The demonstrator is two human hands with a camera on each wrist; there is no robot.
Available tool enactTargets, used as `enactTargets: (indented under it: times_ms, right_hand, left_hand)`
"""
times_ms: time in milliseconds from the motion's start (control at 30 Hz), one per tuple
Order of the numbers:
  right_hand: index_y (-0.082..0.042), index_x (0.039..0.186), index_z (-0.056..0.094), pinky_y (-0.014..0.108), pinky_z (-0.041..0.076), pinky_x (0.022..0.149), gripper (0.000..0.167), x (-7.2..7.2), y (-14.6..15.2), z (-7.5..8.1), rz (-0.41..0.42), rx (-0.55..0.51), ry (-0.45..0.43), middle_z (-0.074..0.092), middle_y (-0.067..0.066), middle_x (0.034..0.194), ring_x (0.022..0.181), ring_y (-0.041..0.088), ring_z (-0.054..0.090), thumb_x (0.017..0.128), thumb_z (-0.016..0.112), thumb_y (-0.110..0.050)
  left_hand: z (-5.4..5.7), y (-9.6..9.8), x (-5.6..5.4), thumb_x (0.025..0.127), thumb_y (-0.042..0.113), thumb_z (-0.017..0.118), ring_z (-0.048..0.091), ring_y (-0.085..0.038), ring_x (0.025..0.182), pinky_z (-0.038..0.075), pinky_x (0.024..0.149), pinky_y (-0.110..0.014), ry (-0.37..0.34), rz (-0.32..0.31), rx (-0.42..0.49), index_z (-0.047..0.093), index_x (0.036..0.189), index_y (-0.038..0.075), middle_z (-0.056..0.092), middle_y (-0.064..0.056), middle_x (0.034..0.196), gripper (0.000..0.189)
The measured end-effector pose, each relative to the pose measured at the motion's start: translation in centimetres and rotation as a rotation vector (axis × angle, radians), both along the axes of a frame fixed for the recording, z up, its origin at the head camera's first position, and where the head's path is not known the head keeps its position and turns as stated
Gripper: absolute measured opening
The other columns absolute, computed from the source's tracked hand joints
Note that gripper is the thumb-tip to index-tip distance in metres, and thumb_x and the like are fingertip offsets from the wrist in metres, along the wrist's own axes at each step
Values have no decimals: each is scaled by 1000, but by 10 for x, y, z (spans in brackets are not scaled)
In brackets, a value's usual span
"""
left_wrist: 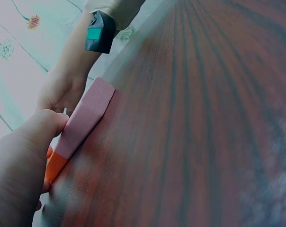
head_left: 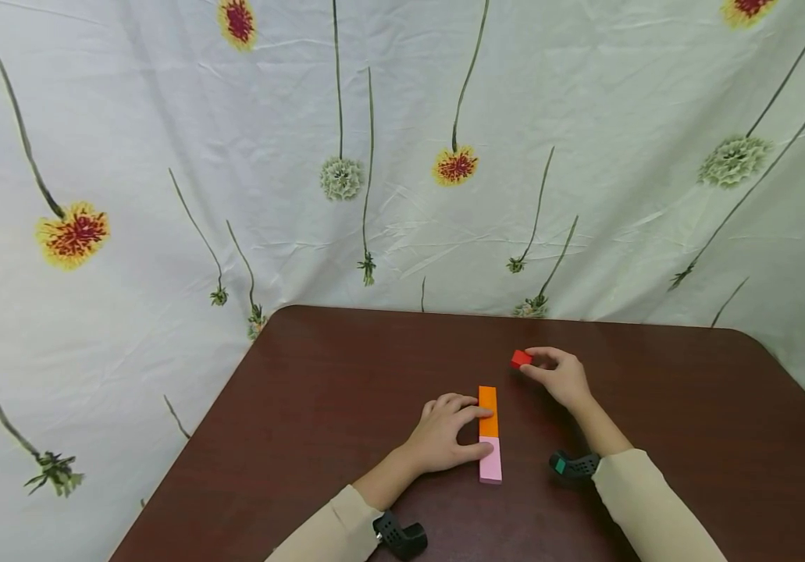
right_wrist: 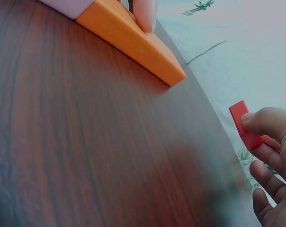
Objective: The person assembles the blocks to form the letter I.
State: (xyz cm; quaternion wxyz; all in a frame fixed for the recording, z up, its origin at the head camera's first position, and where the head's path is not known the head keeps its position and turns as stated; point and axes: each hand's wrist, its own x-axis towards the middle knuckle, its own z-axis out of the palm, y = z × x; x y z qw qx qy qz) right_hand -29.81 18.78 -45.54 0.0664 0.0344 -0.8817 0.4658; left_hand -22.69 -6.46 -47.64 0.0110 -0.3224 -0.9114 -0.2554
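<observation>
An orange block (head_left: 488, 400) and a pink block (head_left: 490, 467) lie end to end in a line on the table. My left hand (head_left: 446, 439) rests spread over them from the left side, its thumb touching the pink block and a fingertip on top of the orange one. Between thumb and fingers, my right hand (head_left: 562, 381) pinches a small red block (right_wrist: 245, 124). The red block is beyond the far end of the orange block and to its right, raised above the table in the right wrist view.
A dark brown wooden table (head_left: 346, 351) with rounded far corners carries the blocks. Behind it hangs a white cloth (head_left: 276, 133) printed with flowers. Dark wrist-worn devices sit on the left wrist (head_left: 399, 535) and the right wrist (head_left: 575, 466).
</observation>
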Motion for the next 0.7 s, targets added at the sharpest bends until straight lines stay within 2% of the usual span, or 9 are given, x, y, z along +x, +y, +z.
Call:
enactTargets:
  times_ms: [700]
  right_hand:
    - [-2, 118, 68, 29, 41, 58, 36, -3, -23, -3, 65, -19, -45, 58, 8, 79, 66, 22, 49, 87, 75, -20]
  left_hand:
    - [-1, 0, 0, 92, 57, 55, 36, -24, 132, 29, 101, -53, -4, -3, 6, 57, 137, 28, 50, -3, 140, 54]
